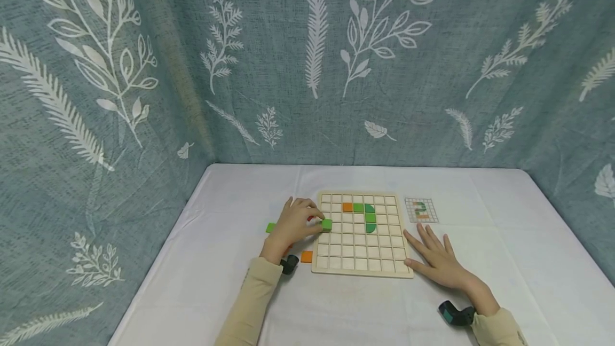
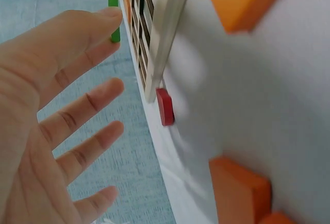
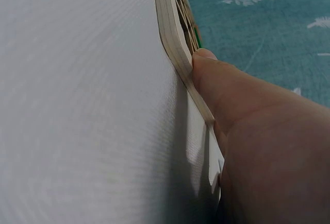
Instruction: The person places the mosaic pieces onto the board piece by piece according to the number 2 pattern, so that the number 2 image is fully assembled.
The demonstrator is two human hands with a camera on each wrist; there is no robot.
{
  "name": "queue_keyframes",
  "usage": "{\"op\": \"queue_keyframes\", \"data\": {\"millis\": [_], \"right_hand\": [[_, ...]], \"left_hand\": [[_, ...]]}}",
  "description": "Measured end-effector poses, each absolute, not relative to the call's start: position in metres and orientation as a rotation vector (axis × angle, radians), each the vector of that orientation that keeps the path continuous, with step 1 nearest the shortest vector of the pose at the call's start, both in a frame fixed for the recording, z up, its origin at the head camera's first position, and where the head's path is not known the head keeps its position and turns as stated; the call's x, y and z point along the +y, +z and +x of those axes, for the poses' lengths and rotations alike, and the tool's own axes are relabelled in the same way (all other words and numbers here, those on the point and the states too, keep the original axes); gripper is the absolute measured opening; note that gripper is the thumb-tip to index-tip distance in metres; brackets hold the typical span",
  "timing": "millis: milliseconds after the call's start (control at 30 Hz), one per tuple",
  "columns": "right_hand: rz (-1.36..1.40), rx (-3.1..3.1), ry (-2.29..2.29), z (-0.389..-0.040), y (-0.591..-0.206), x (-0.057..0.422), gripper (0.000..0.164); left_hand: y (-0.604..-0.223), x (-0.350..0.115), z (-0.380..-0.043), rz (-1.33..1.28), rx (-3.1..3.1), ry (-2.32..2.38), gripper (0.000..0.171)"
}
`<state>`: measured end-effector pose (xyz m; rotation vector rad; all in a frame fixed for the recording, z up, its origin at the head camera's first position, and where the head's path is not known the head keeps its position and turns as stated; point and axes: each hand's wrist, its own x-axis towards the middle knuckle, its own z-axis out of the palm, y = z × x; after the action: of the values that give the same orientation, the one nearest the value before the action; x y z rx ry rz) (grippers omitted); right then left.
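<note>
My left hand (image 1: 294, 224) pinches a green square tile (image 1: 327, 225) between thumb and index finger, above the left columns of a wooden grid board (image 1: 360, 273). The left wrist view shows this tile (image 2: 114, 10) edge-on, with the other fingers spread. In the board's upper part lie an orange tile (image 1: 347, 207), a green tile (image 1: 358, 207), a dark green rounded piece (image 1: 369, 208), another green tile (image 1: 370, 218) and a second rounded piece (image 1: 370, 227). My right hand (image 1: 438, 264) lies with fingers extended at the board's right edge, its thumb (image 3: 216, 74) touching the rim.
Left of the board lie an orange tile (image 1: 306, 256), a green piece (image 1: 270, 227), a red piece (image 2: 165, 107) and more orange blocks (image 2: 240, 193), partly hidden by the left arm. A pattern card (image 1: 422, 210) lies right of the board on the white cloth.
</note>
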<state>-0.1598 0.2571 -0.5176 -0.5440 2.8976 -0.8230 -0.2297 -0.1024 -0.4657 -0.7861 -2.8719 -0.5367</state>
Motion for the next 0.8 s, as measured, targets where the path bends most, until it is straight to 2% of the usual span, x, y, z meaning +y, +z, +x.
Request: {"op": "queue_keyframes", "data": {"millis": [800], "right_hand": [[-0.555, 2.908, -0.83, -0.16, -0.517, 0.258, 0.067]], "left_hand": [[-0.471, -0.05, -0.234, -0.862, -2.919, -0.488, 0.018]]}}
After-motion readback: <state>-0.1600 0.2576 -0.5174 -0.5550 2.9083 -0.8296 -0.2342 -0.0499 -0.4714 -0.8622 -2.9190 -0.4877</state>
